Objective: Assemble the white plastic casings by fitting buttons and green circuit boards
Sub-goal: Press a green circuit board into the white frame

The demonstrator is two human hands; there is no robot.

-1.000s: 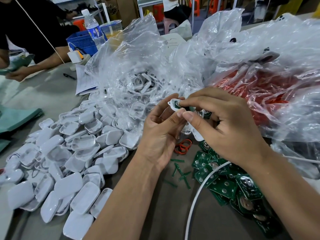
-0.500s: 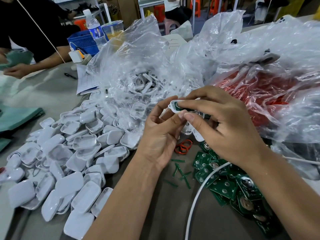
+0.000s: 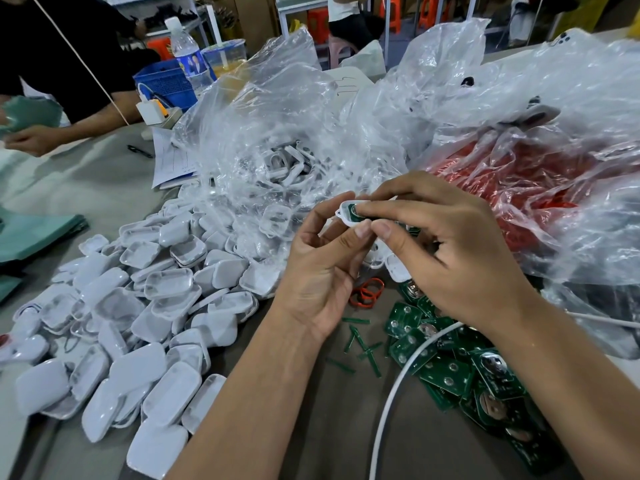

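Observation:
My left hand (image 3: 322,268) and my right hand (image 3: 446,251) meet at mid-frame and together hold one small white casing (image 3: 346,213) with a green circuit board (image 3: 354,210) seated in it. The left thumb and fingers grip the casing from below. My right thumb and forefinger pinch it from above, over the board. A heap of loose white casing halves (image 3: 138,306) covers the table to the left. Loose green circuit boards (image 3: 446,362) lie in a pile under my right wrist.
Crumpled clear plastic bags (image 3: 277,133) hold more white parts behind my hands; another bag holds red parts (image 3: 519,188). Red rubber bands (image 3: 367,292) and green board offcuts (image 3: 360,341) lie on the grey table. A white cable (image 3: 398,386) crosses the front. Another person (image 3: 52,81) sits far left.
Both hands have stayed in place on the casing; only the fingers have shifted a little around it.

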